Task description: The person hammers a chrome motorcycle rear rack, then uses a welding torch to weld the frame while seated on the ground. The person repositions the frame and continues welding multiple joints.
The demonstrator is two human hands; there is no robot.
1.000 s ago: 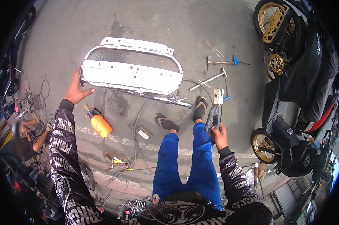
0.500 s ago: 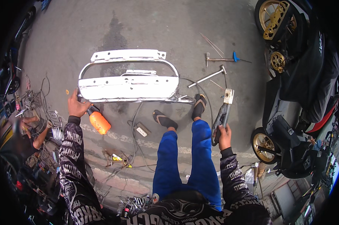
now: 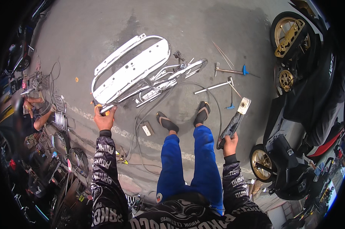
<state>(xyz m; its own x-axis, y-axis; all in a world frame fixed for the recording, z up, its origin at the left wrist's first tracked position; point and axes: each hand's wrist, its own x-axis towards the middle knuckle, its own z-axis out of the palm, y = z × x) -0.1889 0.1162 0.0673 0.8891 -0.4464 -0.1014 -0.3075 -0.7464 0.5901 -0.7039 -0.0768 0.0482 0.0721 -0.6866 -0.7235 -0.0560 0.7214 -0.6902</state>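
Observation:
My left hand (image 3: 104, 120) is closed at the lower left end of a white-painted metal frame (image 3: 132, 70), a looped bar with a long drilled plate. The frame stands tilted, and its tubular side shows toward me. Orange parts show beside my left fingers, mostly hidden by the hand and the frame end. My right hand (image 3: 229, 145) grips a long dark piece (image 3: 233, 124) by its lower end; a pale block with a round hole forms its top. The kind of this piece I cannot make out.
Right of the frame lie a hammer (image 3: 229, 70), a T-shaped metal tool (image 3: 212, 87) and thin rods (image 3: 223, 53). A cable (image 3: 136, 124) loops past a white socket block (image 3: 146, 129). Motorbikes (image 3: 283, 152) line the right. A person's leg (image 3: 39, 123) and clutter show left.
The frame has swung round, its right end going up and away, exposing its tubular side. My left hand has come right and lower; the orange thing below it is now mostly hidden.

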